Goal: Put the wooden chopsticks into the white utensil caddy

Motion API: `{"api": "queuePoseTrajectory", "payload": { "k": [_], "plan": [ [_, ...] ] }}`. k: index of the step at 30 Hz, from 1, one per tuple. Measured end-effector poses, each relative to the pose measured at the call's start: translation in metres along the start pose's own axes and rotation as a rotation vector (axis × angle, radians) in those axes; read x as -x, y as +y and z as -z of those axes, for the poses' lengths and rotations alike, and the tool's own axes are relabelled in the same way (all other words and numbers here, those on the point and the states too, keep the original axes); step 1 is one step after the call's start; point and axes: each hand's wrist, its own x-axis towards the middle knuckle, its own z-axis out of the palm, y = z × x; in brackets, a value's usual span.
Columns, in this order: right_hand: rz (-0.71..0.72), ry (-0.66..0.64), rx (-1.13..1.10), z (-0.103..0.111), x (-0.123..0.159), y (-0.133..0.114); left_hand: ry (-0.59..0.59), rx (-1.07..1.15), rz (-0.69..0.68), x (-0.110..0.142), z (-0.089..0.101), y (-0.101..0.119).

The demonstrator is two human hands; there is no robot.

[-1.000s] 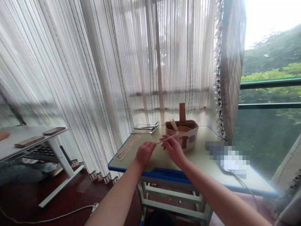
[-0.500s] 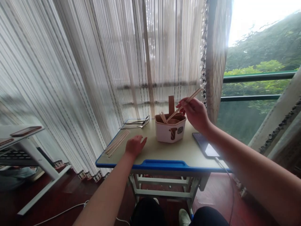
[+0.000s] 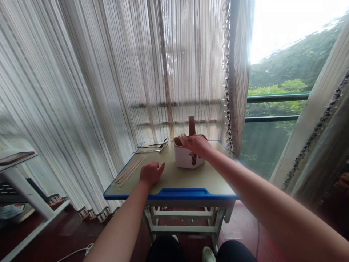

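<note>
A white cutlery caddy (image 3: 184, 159) with a brown print stands at the back of a small blue-edged table (image 3: 177, 193). My right hand (image 3: 198, 145) lies on top of the caddy, fingers bent down over the wooden chopsticks (image 3: 183, 139) that stick out of it. A flat wooden handle (image 3: 192, 126) stands upright behind. My left hand (image 3: 151, 173) rests flat on the tabletop, fingers loosely stretched, holding nothing. Loose chopsticks (image 3: 130, 170) lie just left of it.
Metal spoons (image 3: 154, 146) lie at the table's back left. Striped sheer curtains (image 3: 109, 72) hang close behind, and a window with a green railing (image 3: 275, 98) is at the right. A second white table (image 3: 16, 160) stands at the far left. A white cable (image 3: 75, 252) runs along the floor.
My right hand lifted a pair of chopsticks from near my left hand, raised them over the caddy, then came down onto it. My left hand settled flat on the table.
</note>
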Motion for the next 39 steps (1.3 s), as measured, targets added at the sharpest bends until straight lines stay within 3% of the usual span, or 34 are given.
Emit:
{"api": "queuePoseTrajectory", "payload": {
  "k": [4,9,13,16,19,23,26,29,33,39],
  "plan": [
    [0.037,-0.064,-0.009,0.003,-0.006,0.003,-0.007,0.013,0.003,0.000,0.001,0.000],
    [0.012,-0.037,-0.052,-0.002,-0.007,0.003,-0.023,0.013,0.035,-0.001,0.002,0.000],
    [0.040,0.207,-0.059,0.003,-0.002,-0.013,-0.040,0.028,0.064,-0.001,0.001,0.001],
    [0.176,0.332,-0.100,0.003,0.006,-0.036,-0.073,0.068,0.113,-0.001,0.001,0.001],
    [0.353,0.248,-0.160,-0.016,0.015,-0.060,0.022,0.096,0.268,-0.002,0.002,-0.005],
    [0.324,0.053,-0.260,-0.076,0.028,-0.077,0.251,-0.004,0.636,-0.004,-0.003,-0.019],
    [0.197,-0.074,-0.320,-0.123,0.034,-0.076,0.188,-0.081,0.814,-0.008,-0.013,-0.027],
    [0.192,-0.175,-0.347,-0.151,0.036,-0.070,0.044,-0.094,0.932,-0.012,-0.023,-0.032],
    [0.227,-0.211,-0.359,-0.155,0.037,-0.065,-0.105,-0.095,0.891,-0.013,-0.025,-0.032],
    [0.186,-0.222,-0.395,-0.150,0.037,-0.065,-0.107,-0.106,0.683,-0.011,-0.024,-0.026]
  ]
}}
